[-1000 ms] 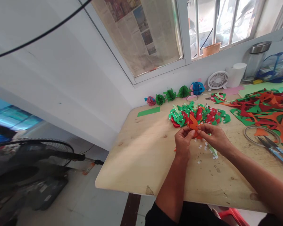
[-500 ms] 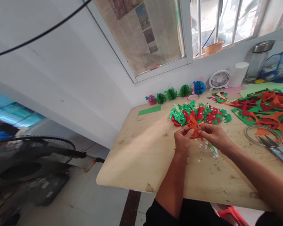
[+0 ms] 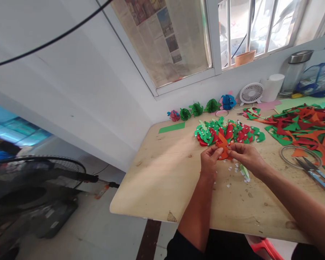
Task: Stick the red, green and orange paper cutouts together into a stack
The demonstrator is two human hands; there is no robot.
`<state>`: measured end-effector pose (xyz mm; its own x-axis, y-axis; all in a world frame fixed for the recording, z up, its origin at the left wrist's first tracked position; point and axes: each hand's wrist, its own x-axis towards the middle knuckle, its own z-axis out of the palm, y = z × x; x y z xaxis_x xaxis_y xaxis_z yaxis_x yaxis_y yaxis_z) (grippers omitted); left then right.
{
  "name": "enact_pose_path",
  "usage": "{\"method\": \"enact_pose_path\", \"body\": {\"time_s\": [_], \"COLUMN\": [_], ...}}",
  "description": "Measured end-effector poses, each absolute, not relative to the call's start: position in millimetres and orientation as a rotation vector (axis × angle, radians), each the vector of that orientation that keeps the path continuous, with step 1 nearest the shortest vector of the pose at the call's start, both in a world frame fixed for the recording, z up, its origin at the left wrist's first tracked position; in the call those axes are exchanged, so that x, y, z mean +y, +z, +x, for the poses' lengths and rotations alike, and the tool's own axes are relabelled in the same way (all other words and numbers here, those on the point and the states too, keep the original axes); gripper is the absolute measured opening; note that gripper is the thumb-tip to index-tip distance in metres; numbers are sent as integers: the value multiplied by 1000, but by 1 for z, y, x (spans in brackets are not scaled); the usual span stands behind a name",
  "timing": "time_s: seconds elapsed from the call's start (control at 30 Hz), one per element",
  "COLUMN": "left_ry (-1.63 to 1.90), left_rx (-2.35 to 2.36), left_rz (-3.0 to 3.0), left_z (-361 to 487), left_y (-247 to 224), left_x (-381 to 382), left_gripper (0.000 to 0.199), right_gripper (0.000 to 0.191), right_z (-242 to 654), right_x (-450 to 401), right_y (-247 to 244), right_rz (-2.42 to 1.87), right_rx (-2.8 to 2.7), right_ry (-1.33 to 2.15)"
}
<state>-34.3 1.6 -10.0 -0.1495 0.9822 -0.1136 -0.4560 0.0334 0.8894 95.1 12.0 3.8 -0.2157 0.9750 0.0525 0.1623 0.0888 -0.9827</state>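
Note:
Between my hands is an orange paper cutout (image 3: pixel 222 144) with small white squares on it. My left hand (image 3: pixel 209 160) pinches its left edge between thumb and fingers. On the right side, the fingertips of my right hand (image 3: pixel 243 153) are closed at the cutout's edge. Just beyond lies a pile of green and red paper cutouts (image 3: pixel 209 131), many dotted with white squares. Loose white paper bits (image 3: pixel 236 165) and a pale green paper piece (image 3: pixel 244 171) lie on the wooden table (image 3: pixel 157 177) beside my right hand.
Scissors (image 3: pixel 315 173) and a heap of red, orange and green paper scraps (image 3: pixel 311 126) are on the right. Along the wall stand folded paper figures (image 3: pixel 196 108), a small white fan (image 3: pixel 251 93) and a glass bottle (image 3: pixel 294 74). A green strip (image 3: pixel 171 128) lies back left.
My hands stay nearly in place around the orange cutout. My right fingertips have shifted slightly, and white squares on the cutout show more clearly.

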Motion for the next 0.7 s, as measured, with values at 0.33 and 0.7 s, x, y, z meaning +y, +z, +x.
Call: {"method": "enact_pose_path", "body": {"time_s": [0.33,0.7], "left_ry": [1459,1347], "left_rx": [1024,991], "left_rz": [702,859], "left_z": [-35,-41], "left_y": [-9,-12], "left_x": [3,3], "left_gripper": [16,24], "right_gripper": [15,26], "right_z": [96,101], "right_x": [14,18], "right_y": [1,0], "right_rz": [-1184,-1217], "right_rx": [-1473,-1344], "right_ry": [1301,1238]}}
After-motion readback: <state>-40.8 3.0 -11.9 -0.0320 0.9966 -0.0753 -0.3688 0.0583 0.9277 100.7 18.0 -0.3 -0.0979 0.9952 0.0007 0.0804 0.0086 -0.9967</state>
